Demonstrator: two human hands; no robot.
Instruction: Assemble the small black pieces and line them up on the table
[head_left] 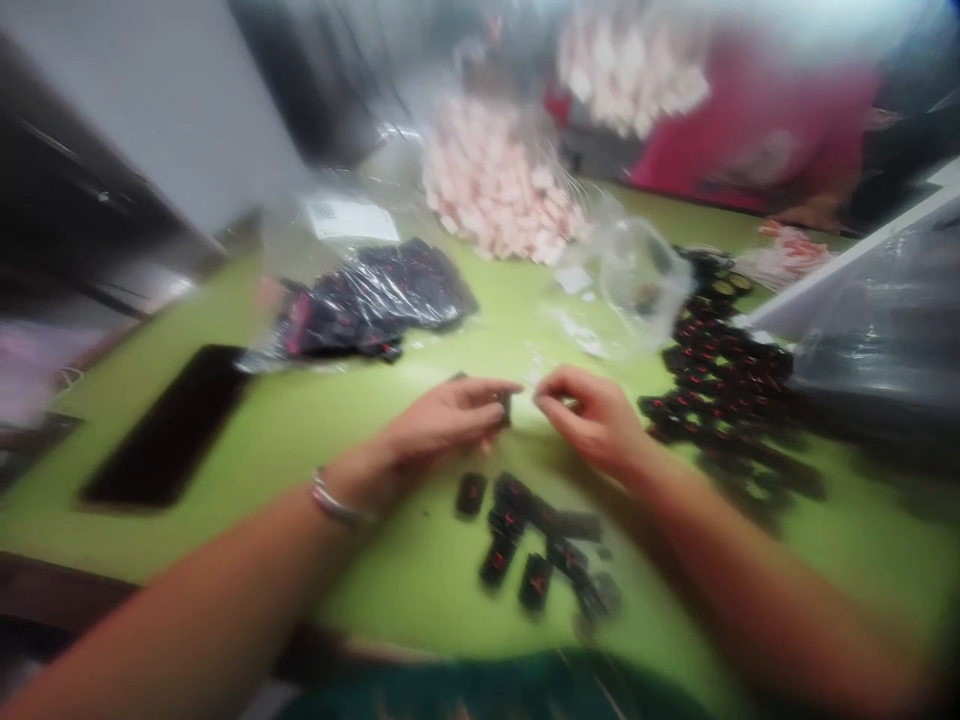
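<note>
My left hand (454,415), with a bracelet at the wrist, pinches a small black part (505,408) between thumb and fingers over the middle of the green table. Just to its right, my right hand (589,410) has thumb and forefinger closed together; whatever sits between those fingertips is too small and blurred to name. A gap separates the two hands. Below them several small black pieces with red marks (536,580) lie loosely on the tabletop. Another such black piece (471,494) sits apart, nearest my left hand.
A large pile of black parts (720,370) spreads at the right, beside a clear plastic box (885,310). Behind are a bag of black items (382,295), a bag of pale pink pieces (499,190) and a clear container (641,280). A dark flat rectangle (169,425) lies left.
</note>
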